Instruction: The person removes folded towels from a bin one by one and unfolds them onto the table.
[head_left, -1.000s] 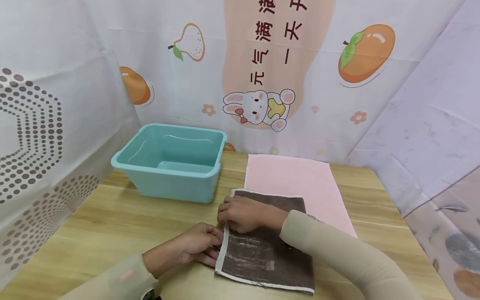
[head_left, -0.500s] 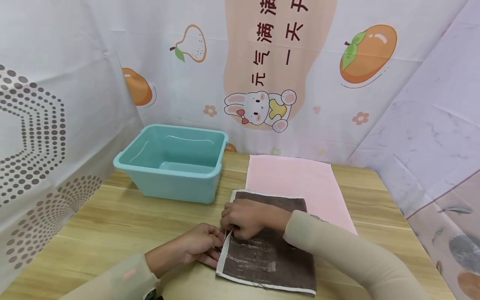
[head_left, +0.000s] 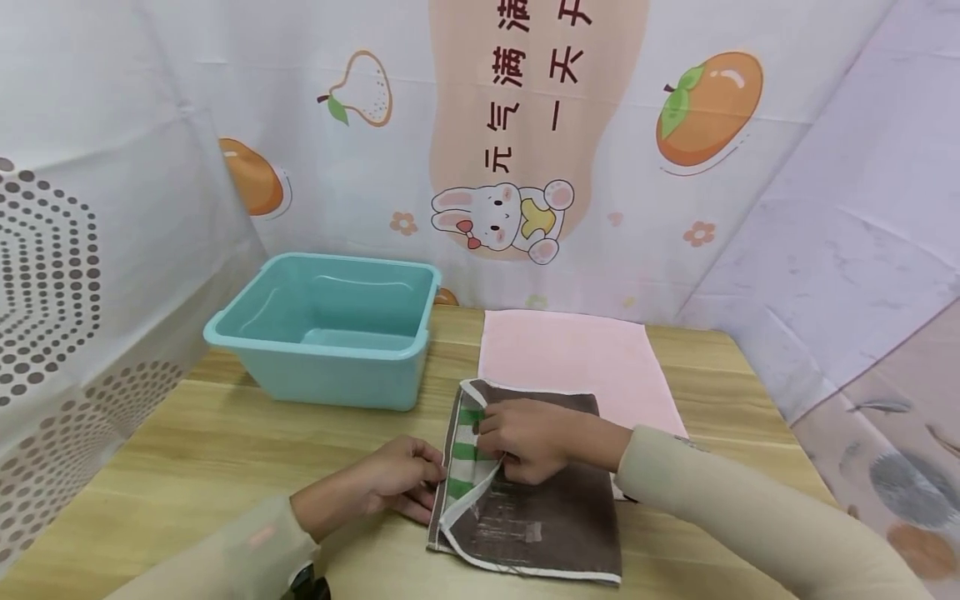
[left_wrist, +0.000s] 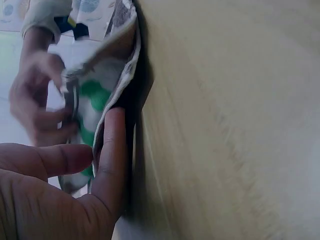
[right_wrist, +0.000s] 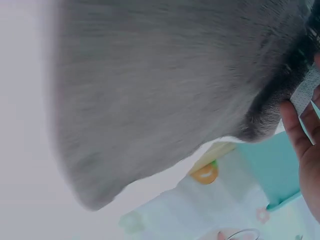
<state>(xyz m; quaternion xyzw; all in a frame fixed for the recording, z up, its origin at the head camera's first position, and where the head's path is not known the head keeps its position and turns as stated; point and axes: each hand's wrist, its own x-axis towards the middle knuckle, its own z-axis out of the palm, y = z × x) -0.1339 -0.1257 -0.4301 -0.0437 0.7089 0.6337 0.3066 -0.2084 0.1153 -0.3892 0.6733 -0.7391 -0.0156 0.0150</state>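
A folded cloth, dark brown with white edging, lies on the table in the head view. My left hand pinches the lower layer at its left side; the left wrist view shows thumb and forefinger at that edge. Over the cloth, my right hand grips the upper layer's edge and holds it raised and bent back to the right. Between the layers shows an inner face with green and white stripes. In the right wrist view, the cloth's brown outside fills much of the picture.
A turquoise plastic basin stands at the back left of the wooden table. Behind the brown cloth, partly covered by it, a pink cloth lies flat. Printed curtains hang at the back and sides.
My right hand has moved right, drawing the upper layer's edge away from the lower one, and the striped inside has come into view. The left hand stays at the cloth's left edge.
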